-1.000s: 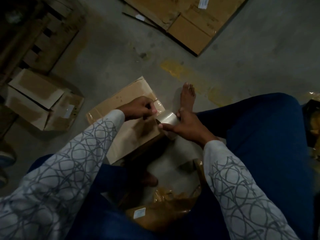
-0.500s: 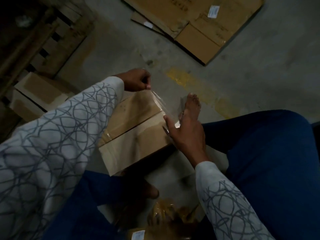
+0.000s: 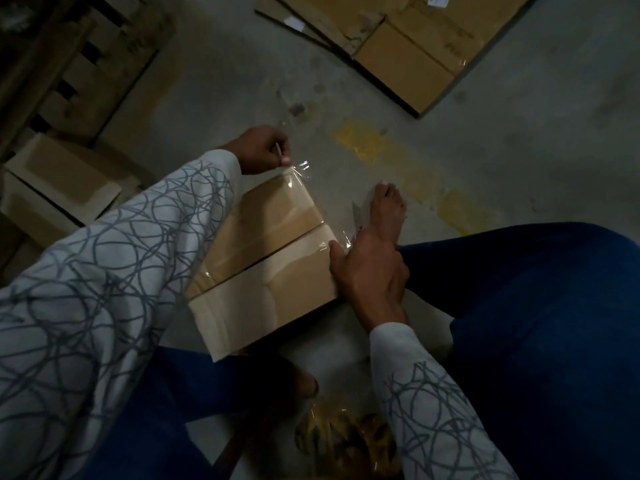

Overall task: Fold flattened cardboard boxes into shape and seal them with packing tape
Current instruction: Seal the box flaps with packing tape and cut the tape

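Brown cardboard box (image 3: 263, 258), folded up with flaps shut, sits on the grey concrete floor (image 3: 485, 161) between the person's knees. Change over the last second: the left hand (image 3: 265, 150) was down beside the right hand (image 3: 369, 268) at the tape roll. Now it's out past the box's far corner, thumb and forefinger pinching the free end of the clear packing tape strip (image 3: 304, 188). So a length has been drawn out. It stretches in the air along the box's right edge and isn't stuck down yet. The right hand sits at the strip's near end, thumb against the box's top edge, fingers curled downward. The roll, in plain view a second ago, is now hidden behind it (can't tell if it's gripped). Centre seam looks glossy, probably taped already, so this strip likely goes on the right edge. Next step is probably lower, press, cut. Risk: tape twisting or sticking to itself. Bare foot (image 3: 388, 209) is just beyond the right hand. Flattened cardboard sheets (image 3: 408, 46) lie well apart, top right.
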The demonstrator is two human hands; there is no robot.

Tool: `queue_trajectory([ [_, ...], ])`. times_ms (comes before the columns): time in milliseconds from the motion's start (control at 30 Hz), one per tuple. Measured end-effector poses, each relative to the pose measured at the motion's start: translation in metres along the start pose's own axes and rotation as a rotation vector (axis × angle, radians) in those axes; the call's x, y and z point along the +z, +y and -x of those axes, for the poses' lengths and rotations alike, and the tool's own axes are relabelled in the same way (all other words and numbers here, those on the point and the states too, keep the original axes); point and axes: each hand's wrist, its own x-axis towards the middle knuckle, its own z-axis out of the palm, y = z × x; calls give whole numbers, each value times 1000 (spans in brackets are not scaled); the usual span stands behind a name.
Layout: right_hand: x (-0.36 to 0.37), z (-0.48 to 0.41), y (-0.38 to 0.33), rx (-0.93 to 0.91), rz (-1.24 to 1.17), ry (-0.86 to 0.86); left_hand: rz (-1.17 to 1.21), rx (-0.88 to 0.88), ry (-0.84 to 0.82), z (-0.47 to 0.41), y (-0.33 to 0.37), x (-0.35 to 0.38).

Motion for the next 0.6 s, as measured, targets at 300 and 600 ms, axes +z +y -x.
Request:
queue_trajectory([
  [300,0,-10,-9,18,112,-9,233,-359,70,7,-6,24],
  [600,8,-8,-13,-1,192,35,49,-90,493,30,39,104],
])
